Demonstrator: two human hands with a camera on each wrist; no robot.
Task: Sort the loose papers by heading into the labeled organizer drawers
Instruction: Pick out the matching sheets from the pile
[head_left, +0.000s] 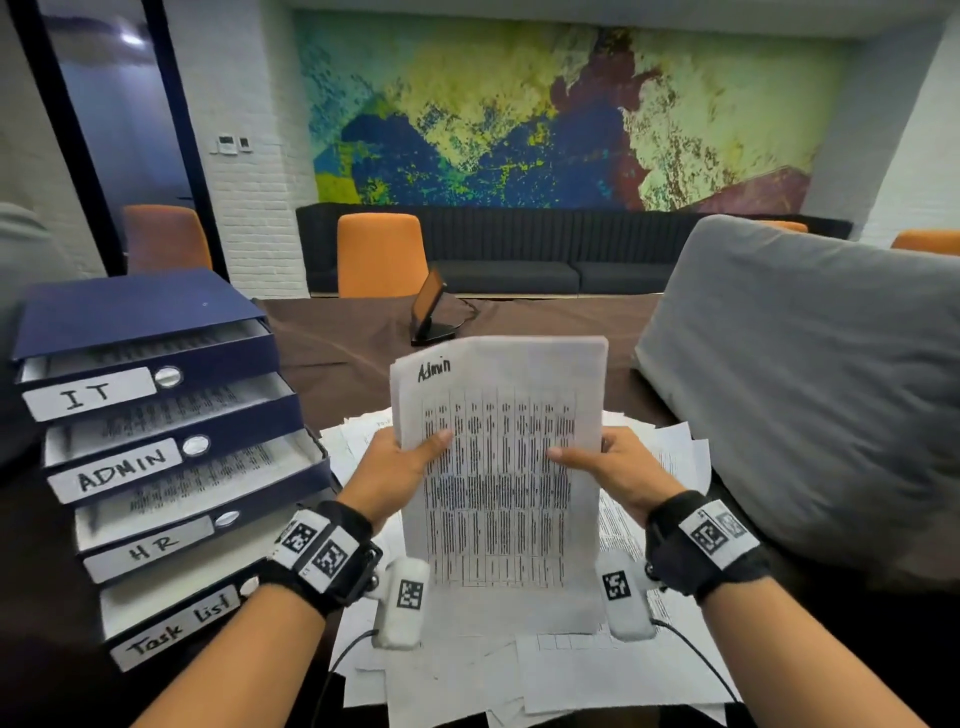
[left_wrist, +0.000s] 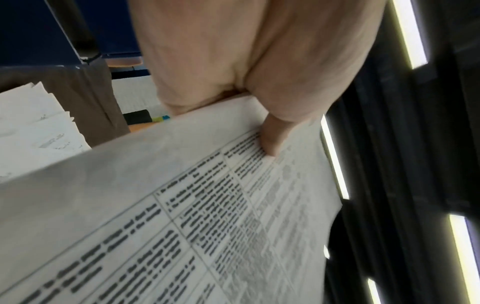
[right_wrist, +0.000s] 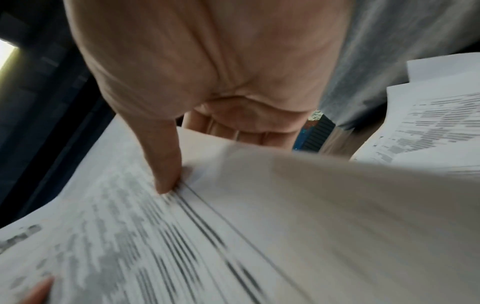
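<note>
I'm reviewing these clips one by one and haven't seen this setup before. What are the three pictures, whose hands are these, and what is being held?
There is no machine here: a person works with bare hands and wears three cameras. The wide picture comes from a head camera looking down at the table. The two close, blurry pictures come from cameras strapped to each wrist, looking along the palm.

The left hand and right hand pinch the two sides of a printed sheet, thumbs on its face. "Admin" is handwritten at its top. There seem to be more sheets behind it.

Below the hands lies a loose pile of papers. To the left stands a blue organizer whose drawers, all pulled partly out, are labeled IT, ADMIN, HR and Task list. The ADMIN drawer matches the heading.
</note>
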